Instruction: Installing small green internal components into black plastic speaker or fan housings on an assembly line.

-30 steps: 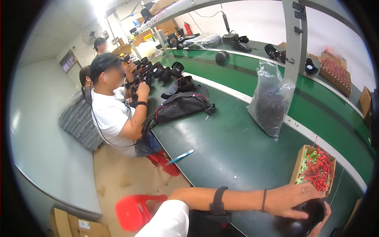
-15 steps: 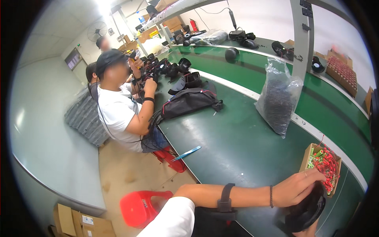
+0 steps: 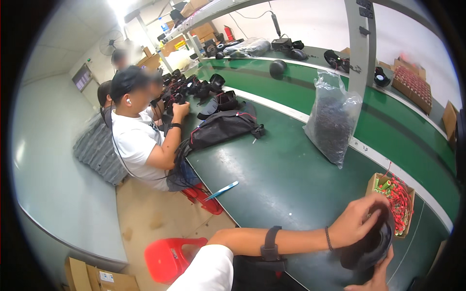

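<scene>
Black shell [image 3: 370, 250] | right hand [image 3: 377, 277] clasping edge | left hand [image 3: 358, 224] bent over it, hold unclear | carton [image 3: 371, 185] beside | tabletop [image 3: 272, 191] spreads left

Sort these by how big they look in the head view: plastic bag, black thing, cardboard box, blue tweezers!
1. Plastic bag
2. Black thing and cardboard box: unsure, the black thing is partly hidden
3. Blue tweezers

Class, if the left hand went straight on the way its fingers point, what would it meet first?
Most likely the black rounded part, right at the fingertips of the left hand; contact is hard to judge. The cardboard box appears to lie beyond.
</scene>
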### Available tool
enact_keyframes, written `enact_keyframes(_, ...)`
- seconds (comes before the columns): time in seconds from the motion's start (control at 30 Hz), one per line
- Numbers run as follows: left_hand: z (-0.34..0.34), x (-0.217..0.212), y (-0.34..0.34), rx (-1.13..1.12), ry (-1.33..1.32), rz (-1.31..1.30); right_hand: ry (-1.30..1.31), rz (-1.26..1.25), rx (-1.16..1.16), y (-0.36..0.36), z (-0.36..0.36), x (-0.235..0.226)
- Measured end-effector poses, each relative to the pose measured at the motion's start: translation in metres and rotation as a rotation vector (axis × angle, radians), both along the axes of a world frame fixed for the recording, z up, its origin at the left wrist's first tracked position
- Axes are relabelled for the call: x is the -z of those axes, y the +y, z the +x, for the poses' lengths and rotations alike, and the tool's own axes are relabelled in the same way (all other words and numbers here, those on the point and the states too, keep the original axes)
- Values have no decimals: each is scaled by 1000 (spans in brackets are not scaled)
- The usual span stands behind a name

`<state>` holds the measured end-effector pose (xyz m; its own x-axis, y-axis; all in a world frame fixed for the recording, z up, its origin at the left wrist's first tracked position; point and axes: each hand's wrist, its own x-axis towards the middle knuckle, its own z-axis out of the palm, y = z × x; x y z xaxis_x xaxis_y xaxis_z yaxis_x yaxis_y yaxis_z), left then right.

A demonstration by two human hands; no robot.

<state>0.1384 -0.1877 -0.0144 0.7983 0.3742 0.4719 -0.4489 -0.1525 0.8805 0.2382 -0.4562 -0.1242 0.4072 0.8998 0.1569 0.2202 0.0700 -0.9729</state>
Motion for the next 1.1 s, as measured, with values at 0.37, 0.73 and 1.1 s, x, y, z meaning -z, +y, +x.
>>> enact_keyframes(0.37, -13, 3, 6, -18, 7, 246, -39, -40, -134, 26, -13, -46)
enact_keyframes(0.73, -10, 1, -1, 116, -127, 216, -507, -208, -132, -23, 2, -24)
enact_keyframes(1.1, -12, 2, 3, 142, 13, 198, -136, -232, -28, 27, -26, -91)
